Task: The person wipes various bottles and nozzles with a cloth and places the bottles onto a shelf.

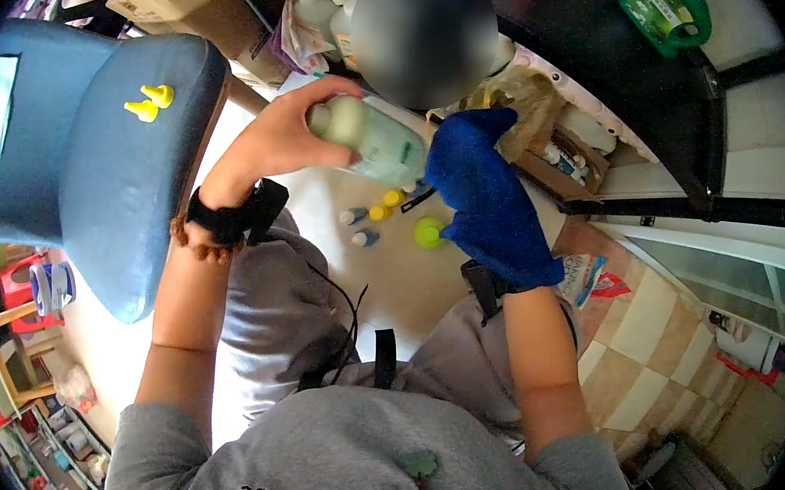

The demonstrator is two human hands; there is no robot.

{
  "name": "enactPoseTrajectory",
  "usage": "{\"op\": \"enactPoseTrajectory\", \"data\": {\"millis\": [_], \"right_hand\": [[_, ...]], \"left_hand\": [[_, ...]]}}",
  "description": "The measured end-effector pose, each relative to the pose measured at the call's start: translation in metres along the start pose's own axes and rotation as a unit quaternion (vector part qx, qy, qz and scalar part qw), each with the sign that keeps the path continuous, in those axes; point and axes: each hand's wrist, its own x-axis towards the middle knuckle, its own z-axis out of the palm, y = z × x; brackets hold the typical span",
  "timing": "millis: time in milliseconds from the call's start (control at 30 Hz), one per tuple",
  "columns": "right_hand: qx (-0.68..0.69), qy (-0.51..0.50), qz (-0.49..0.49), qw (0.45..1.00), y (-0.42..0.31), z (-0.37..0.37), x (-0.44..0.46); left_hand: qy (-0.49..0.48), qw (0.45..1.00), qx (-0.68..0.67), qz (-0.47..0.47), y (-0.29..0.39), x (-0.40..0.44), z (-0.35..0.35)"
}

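Head view: container (390,148) slants toward lower right.

Tight gap betw. container (392,146) & blue cloth (495,198); sm. items (379,213) below.

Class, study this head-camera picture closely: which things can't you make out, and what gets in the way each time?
- Right hand's fingers, head view: hidden under the blue cloth.
- Far side of the pale green container, head view: turned away from the camera in the left hand.
- Its lettering, head view: too small and blurred.
- Whatever is behind the round blurred patch, head view: masked.
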Motion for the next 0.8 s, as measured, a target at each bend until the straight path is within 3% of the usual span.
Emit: {"op": "enactPoseTrajectory", "data": {"millis": [67,133,200,267,300,333,433,500,633,700,800], "right_hand": [[-0.001,-0.017,-0.001,1.0,0.002,0.01,0.001],[-0.002,-0.023,0.0,1.0,0.005,0.018,-0.002],[-0.004,-0.028,0.004,1.0,0.007,0.019,-0.005],[0.0,-0.03,0.011,0.999,0.008,0.019,-0.009],[0.008,-0.027,0.014,1.0,0.008,0.019,-0.011],[0.017,-0.023,0.018,0.999,0.007,0.018,-0.014],[0.078,0.009,0.032,0.996,0.003,0.027,-0.024],[0.157,0.062,0.029,0.985,0.006,0.04,-0.024],[0.367,0.169,0.003,0.915,0.006,0.051,-0.015],[0.191,0.127,-0.061,0.971,-0.016,0.036,-0.006],[-0.092,0.044,-0.138,0.985,-0.038,0.015,-0.006]], "left_hand": [[0.006,0.995,-0.033,0.095,0.028,-0.005,0.009],[0.016,0.993,-0.078,0.085,0.052,-0.009,0.031],[0.099,0.967,-0.179,0.15,0.043,-0.003,0.062],[0.181,0.946,-0.148,0.224,0.026,0.002,0.085],[0.189,0.956,-0.118,0.189,0.022,-0.003,0.098],[0.127,0.96,-0.137,0.21,0.018,0.003,0.108],[0.167,0.97,-0.114,0.132,0.014,-0.007,0.115],[0.221,0.957,0.008,0.19,0.015,-0.001,0.105],[0.146,0.979,0.021,0.14,0.019,-0.007,0.115],[0.089,0.99,-0.001,0.106,0.017,-0.014,0.116],[-0.035,0.995,-0.059,0.067,0.009,-0.018,0.124]]}}
